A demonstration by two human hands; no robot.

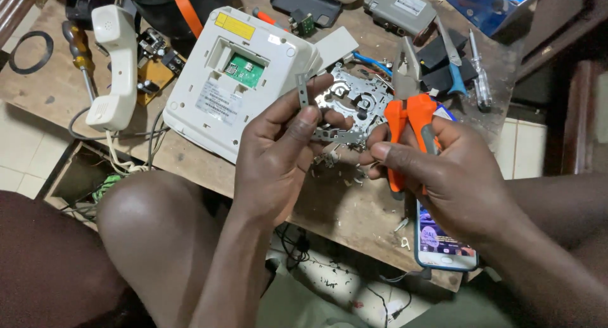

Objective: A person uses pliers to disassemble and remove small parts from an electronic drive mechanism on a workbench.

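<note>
Here | left hand (278, 154) pinches metal bracket (326, 135) over wooden table (354, 220) | right hand (446, 176) clamped on orange pliers (408, 106) | upturned white phone base (237, 77) just behind, handset (115, 65) left

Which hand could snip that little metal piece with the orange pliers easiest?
Probably the right hand: it already grips the orange-handled pliers, jaws pointing up beside the work. The left hand is busy pinching the small metal strip, so it can just hold it.
</note>
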